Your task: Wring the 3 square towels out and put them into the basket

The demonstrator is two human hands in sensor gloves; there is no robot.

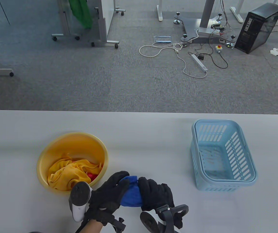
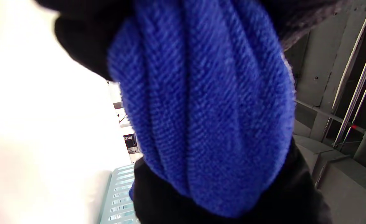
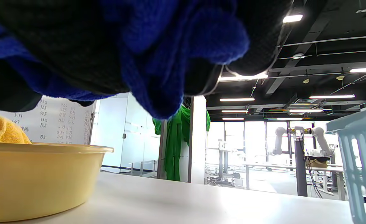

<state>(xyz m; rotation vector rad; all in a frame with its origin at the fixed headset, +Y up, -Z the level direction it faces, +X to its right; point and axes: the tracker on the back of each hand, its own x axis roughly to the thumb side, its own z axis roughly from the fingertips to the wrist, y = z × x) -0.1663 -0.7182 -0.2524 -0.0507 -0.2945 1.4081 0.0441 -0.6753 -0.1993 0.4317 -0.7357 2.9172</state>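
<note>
The blue towel [image 1: 131, 194] is bunched into a short thick roll and held near the table's front edge, between the yellow basin [image 1: 72, 145] and the light blue basket [image 1: 246, 178], with the left hand [image 1: 111, 191] curled round 1 end and the right hand [image 1: 157, 194] curled round the other, so both grips are closed tight on the cloth. It looks soft and limp, likely heavier than it seems if it holds water, and it will sag wherever it is unsupported; taking it at the 2 ends and twisting in opposite directions seems the sensible hold, with the fingers wrapped fully round so the wet weave does not slip. The other 2 towels, 1 yellow towel [image 1: 68, 171] and a red towel [image 1: 92, 175] mostly buried under it, lie in the basin, and the basket looks empty. The table view alone gives this layout. The left wrist view shows what it cannot: the ribbed weave of the towel drawn into lengthwise folds, which suggests a twist under way. The right wrist view adds a loose blue corner hanging below the fingers, clear of the table [image 3: 201, 202].
</note>
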